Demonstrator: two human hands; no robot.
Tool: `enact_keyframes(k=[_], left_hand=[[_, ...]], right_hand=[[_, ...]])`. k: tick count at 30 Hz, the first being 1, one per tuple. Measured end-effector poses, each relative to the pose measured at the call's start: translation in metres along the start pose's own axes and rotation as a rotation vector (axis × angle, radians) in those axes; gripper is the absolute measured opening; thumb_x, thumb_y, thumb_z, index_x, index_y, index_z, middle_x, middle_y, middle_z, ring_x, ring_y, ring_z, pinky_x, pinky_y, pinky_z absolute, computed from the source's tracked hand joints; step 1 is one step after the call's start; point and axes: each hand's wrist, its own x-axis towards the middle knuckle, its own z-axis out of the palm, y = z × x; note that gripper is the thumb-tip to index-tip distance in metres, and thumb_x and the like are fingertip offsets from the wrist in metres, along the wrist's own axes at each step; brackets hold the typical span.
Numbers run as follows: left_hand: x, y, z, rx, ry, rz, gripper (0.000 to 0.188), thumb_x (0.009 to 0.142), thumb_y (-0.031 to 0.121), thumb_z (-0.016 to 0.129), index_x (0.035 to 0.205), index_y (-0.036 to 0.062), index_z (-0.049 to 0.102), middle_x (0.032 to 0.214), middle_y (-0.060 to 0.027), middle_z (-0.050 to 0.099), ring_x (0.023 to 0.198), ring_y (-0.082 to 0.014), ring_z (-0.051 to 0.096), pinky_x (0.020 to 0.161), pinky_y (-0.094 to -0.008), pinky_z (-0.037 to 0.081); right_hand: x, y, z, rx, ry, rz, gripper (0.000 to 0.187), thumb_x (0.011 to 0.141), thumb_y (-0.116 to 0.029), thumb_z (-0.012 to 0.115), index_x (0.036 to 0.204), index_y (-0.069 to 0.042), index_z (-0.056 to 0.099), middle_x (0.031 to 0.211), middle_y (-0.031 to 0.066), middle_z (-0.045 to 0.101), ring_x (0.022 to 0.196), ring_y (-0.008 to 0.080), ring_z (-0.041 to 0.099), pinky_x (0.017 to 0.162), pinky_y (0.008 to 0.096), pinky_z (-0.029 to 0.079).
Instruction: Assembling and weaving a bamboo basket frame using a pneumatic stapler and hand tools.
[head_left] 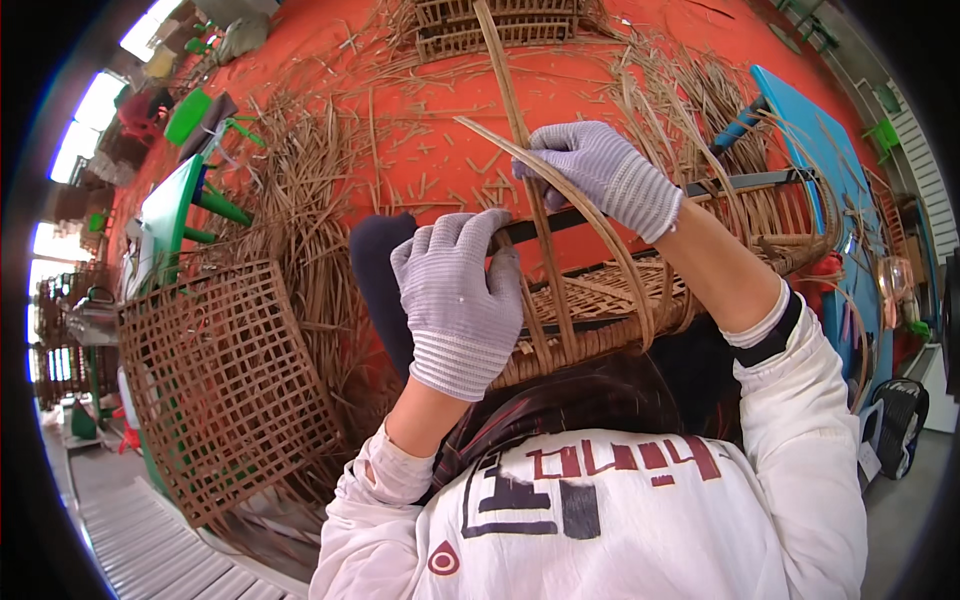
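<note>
A half-woven wicker basket point(600, 300) lies across my lap, with a dark frame bar along its far edge. My left hand point(458, 300), in a pale lilac knitted glove, is closed over the left end of that bar, its fingers curled over the far side. My right hand point(598, 178), gloved alike, pinches a flat brown cane strip point(507, 85) where it passes the bar. A second, curved cane strip point(595, 215) arches in front of the right hand down to the near rim. The right fingertips are partly hidden behind the strips.
Loose cane strips point(300, 210) are heaped on the red floor point(420, 190) at the left. An open-grid woven panel point(235, 380) leans at the lower left, below a green stool point(175, 215). A blue table point(815, 150) stands right. Another woven frame point(495, 30) lies far ahead.
</note>
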Motion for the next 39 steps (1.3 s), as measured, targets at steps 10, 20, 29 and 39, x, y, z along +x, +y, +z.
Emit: enact_keyframes(k=[10,20,29,39], left_hand=[[0.004,0.007,-0.006,-0.003,-0.093,-0.036,0.024,0.077,0.012,0.068,0.101,0.0119,0.069,0.086,-0.0076,0.059,0.085,-0.0264,0.057,0.081,-0.0399,0.038],[0.008,0.006,0.003,-0.015,-0.037,0.031,0.022,0.074,0.014,0.071,0.096,0.0098,0.070,0.084,-0.0078,0.058,0.083,-0.0264,0.057,0.076,-0.0399,0.038],[0.006,0.006,0.005,-0.078,-0.041,0.025,0.019,0.072,0.008,0.072,0.090,0.0072,0.069,0.082,-0.0079,0.059,0.081,-0.0272,0.056,0.073,-0.0399,0.039],[0.009,0.003,0.003,-0.134,-0.041,0.016,0.019,0.079,0.004,0.063,0.097,0.0037,0.067,0.082,-0.0121,0.060,0.081,-0.0302,0.058,0.073,-0.0406,0.043]], right_hand=[[-0.007,0.011,-0.002,0.006,-0.028,-0.084,0.026,0.096,-0.025,0.060,0.096,-0.001,0.069,0.073,0.0008,0.064,0.059,0.0062,0.062,0.058,0.0213,0.054],[-0.005,-0.003,-0.005,-0.048,-0.031,-0.075,0.027,0.096,-0.027,0.059,0.099,-0.004,0.071,0.072,0.0049,0.068,0.064,0.0122,0.065,0.061,0.0282,0.055],[0.005,-0.002,0.000,-0.381,-0.088,0.021,0.026,0.094,-0.030,0.058,0.093,-0.009,0.074,0.071,0.0054,0.070,0.062,0.0126,0.065,0.065,0.0297,0.055],[0.020,0.001,0.007,-0.782,-0.272,0.040,0.032,0.092,-0.038,0.061,0.093,-0.009,0.074,0.076,0.0085,0.068,0.070,0.0177,0.063,0.073,0.0347,0.051]])
